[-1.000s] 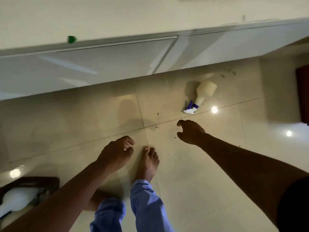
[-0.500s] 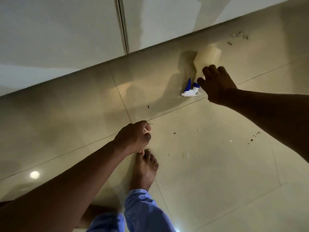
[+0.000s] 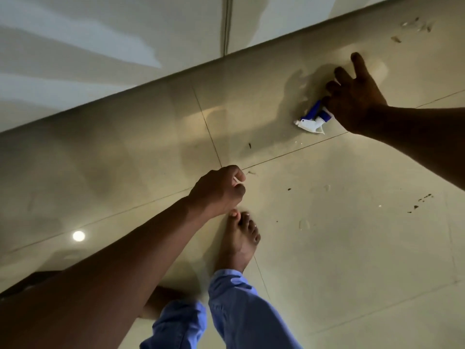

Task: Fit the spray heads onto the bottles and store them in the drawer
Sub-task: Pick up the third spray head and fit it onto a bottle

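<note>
A cream spray bottle lies on the tiled floor at the upper right, with its white and blue spray head fitted and pointing left. My right hand rests on top of the bottle's neck and body with its fingers spread, and hides most of the bottle. My left hand hovers over the middle of the floor, curled closed, and a small white piece shows between thumb and forefinger. White drawer fronts run along the top, shut.
My bare foot and blue trouser legs are below the left hand. Dark crumbs and bits of debris dot the glossy tiles. A vertical seam splits the two cabinet fronts. A dark object sits at the lower left edge.
My right hand has reached forward from mid-floor onto the bottle and spread its fingers over it. The view has tilted down and closer. The left hand stays curled.
</note>
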